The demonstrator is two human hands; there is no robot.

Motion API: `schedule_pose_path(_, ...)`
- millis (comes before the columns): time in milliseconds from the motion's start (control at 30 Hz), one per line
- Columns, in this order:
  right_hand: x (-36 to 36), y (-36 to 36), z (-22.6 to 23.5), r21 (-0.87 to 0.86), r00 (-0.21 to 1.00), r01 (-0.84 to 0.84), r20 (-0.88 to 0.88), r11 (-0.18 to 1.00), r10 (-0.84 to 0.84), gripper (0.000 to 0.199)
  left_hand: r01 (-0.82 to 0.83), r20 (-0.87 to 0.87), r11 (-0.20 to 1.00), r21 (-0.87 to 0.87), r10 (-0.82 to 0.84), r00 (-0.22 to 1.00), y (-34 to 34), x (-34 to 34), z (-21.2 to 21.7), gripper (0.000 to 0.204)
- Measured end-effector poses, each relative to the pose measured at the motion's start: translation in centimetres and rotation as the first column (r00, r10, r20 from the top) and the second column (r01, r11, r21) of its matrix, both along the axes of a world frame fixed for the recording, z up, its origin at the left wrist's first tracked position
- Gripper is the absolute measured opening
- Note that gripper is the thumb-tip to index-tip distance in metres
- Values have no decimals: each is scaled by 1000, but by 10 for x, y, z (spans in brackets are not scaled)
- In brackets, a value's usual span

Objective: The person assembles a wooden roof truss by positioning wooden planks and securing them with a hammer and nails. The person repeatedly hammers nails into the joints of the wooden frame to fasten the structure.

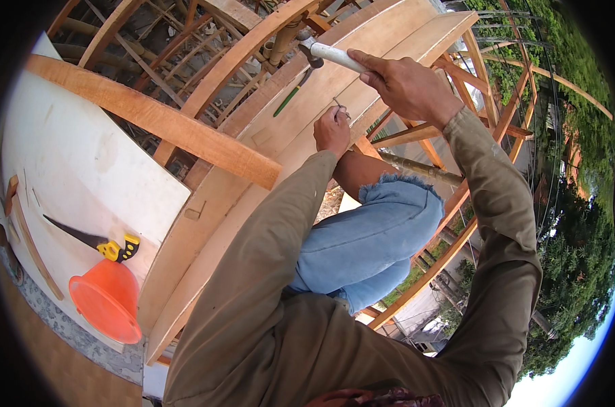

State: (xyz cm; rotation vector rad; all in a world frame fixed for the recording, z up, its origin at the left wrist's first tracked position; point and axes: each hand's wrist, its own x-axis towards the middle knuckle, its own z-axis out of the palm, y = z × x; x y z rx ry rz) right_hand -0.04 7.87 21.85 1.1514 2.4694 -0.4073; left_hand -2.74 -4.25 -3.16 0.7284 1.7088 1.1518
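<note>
In the head view, the right hand (406,85) is wrapping its fingers tightly around the pale, smooth, rounded handle of a hammer (328,54), holding it raised above the work; the dark metal head is sitting at the far end, partly lost against the timber behind it. The left hand (332,130) is pinching its fingertips together on a thin metal nail (340,104), which is standing against the long pale plank (301,136); the nail is so small that its tip and its exact contact with the wood are hard to make out. The plank is running smooth and light-grained, bending with the lens, and a second plank is lying just beside it. A reddish, rougher wooden beam (165,122) is crossing above the planks from the left. A green pencil-like stick (287,100) is lying on the plank near the hammer head. To the left, a flat, pale plywood sheet (77,169) is bearing a handsaw (90,241) with a dark blade and yellow-and-black grip, just beside a glossy orange plastic cone-shaped thing (107,298) whose lower rim is overhanging the sheet's edge. Olive sleeves are covering both forearms, and a frayed blue denim knee (375,237) is hiding part of the framing below. Open timber framing is showing behind, its far details blurring toward the rim.
</note>
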Motion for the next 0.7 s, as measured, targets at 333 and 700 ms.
schedule_pose_path(333,-4,13,-9,40,998,-59,0,997,59,44,35,-33,998,-45,-37,999,2,1,8,31)
schedule_pose_path(700,-15,20,3,-54,1000,-7,21,999,8,45,75,-68,989,-127,-84,994,4,1,11,28)
